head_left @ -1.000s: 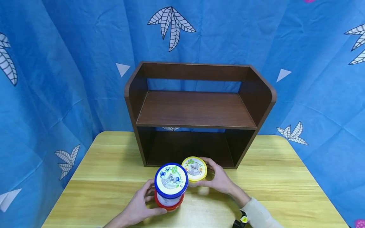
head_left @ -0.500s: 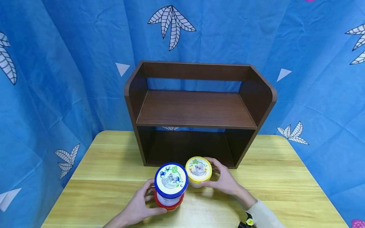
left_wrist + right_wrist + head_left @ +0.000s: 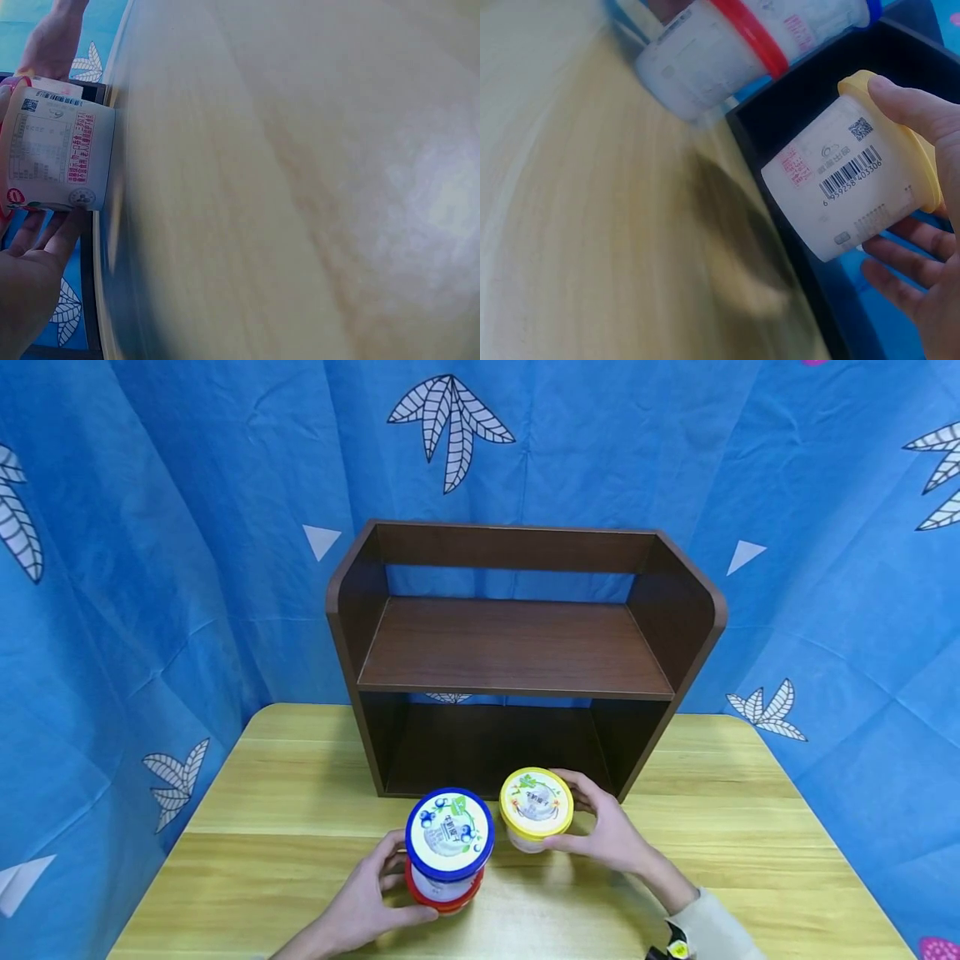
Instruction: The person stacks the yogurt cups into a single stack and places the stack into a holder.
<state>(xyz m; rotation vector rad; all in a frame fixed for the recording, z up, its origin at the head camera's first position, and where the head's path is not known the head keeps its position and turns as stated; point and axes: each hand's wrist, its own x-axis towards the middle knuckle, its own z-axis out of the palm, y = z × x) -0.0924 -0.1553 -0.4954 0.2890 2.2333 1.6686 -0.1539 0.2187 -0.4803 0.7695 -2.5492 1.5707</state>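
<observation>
My left hand point(image 3: 366, 893) grips a white tub with a red lid point(image 3: 444, 907) at the front middle of the table. A tub with a blue lid point(image 3: 450, 833), printed with blueberries, is stacked on top of it. To the right, my right hand point(image 3: 606, 832) holds a third tub with a yellow lid point(image 3: 536, 803) by its rim, thumb and fingers on opposite sides. In the right wrist view this yellow-lidded tub point(image 3: 847, 176) hangs above the table, its shadow below. Its label carries a barcode. In the left wrist view the red-lidded tub point(image 3: 60, 150) is upright on the tabletop.
Behind the tubs stands a dark brown two-tier shelf point(image 3: 517, 647) with open front. The light wooden table point(image 3: 285, 868) reaches out on both sides of it. A blue curtain point(image 3: 187, 527) with leaf prints hangs behind and at the sides.
My right hand has moved rightward and slightly up with the yellow-lidded tub, widening its gap from the stacked pair. My left hand and the stack have stayed in place.
</observation>
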